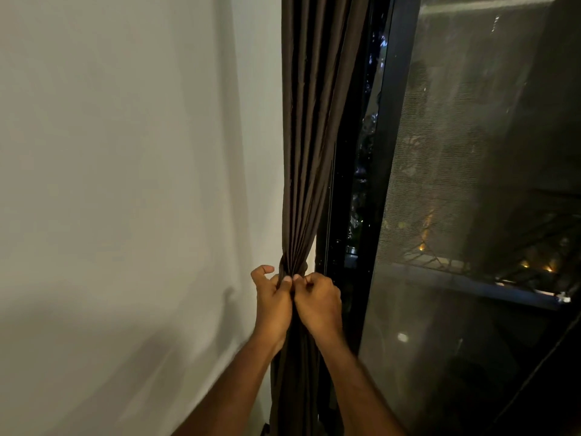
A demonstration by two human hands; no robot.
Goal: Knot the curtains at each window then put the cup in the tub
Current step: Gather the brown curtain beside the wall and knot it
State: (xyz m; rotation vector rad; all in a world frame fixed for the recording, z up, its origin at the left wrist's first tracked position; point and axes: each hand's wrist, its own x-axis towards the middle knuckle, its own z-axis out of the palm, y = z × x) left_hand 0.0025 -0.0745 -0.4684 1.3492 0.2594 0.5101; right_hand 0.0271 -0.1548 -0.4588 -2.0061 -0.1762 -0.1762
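Observation:
A dark brown curtain (pixel 309 136) hangs gathered in tight pleats between the wall and the window. Low down it narrows into a bunched knot (pixel 294 266). My left hand (pixel 273 298) grips the fabric at the knot's left side, its index finger lifted and hooked. My right hand (pixel 319 298) pinches the fabric at the knot's right side, thumb against thumb. Below my hands the curtain's tail (pixel 297 388) drops between my forearms. No cup or tub is in view.
A plain white wall (pixel 125 184) fills the left half. To the right stands a black window frame (pixel 393 152) with a mesh screen (pixel 471 184); it is dark outside with small lights. A dark sill runs at the right.

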